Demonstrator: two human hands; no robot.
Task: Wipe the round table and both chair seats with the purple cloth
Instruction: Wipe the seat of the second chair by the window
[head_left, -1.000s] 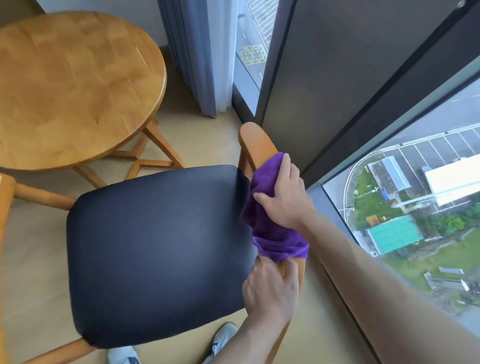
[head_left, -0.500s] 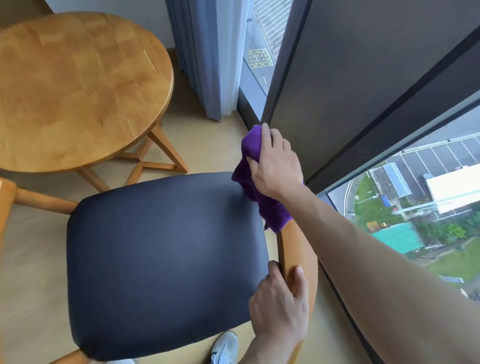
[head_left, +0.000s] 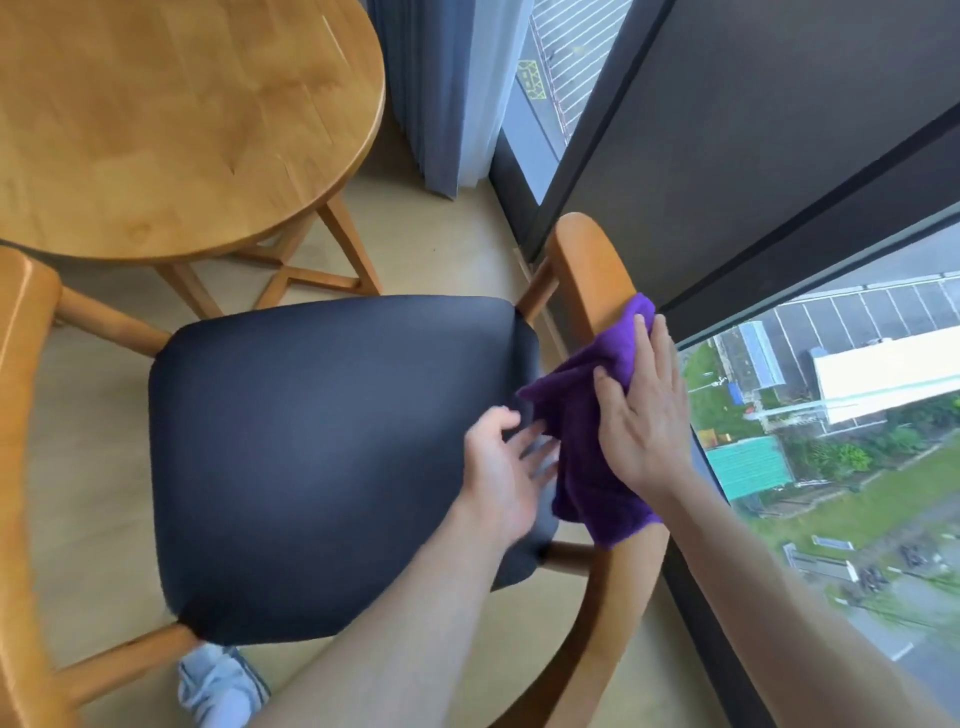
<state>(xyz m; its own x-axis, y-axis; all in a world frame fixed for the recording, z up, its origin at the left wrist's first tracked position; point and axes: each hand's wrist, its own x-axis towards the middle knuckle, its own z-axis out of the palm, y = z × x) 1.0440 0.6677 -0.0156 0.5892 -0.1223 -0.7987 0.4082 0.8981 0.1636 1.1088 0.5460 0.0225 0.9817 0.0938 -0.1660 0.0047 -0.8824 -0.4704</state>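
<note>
A purple cloth (head_left: 589, 431) drapes over the right wooden armrest (head_left: 589, 267) of a chair. My right hand (head_left: 641, 410) presses flat on the cloth against that armrest. The chair's black padded seat (head_left: 322, 447) fills the middle of the view. My left hand (head_left: 506, 467) hovers over the seat's right edge, fingers spread and blurred, touching or almost touching the cloth's hanging part. The round wooden table (head_left: 171, 119) stands at the upper left, just beyond the chair.
The chair's left armrest (head_left: 21, 415) runs down the left edge. A tall window (head_left: 831, 415) with a dark frame (head_left: 727, 171) is close on the right. A grey curtain (head_left: 441, 93) hangs at the back. A shoe (head_left: 218, 686) shows below the seat.
My right hand slid the cloth back down the armrest toward me. My left hand let go of the armrest's near end and moved up over the seat's right edge.
</note>
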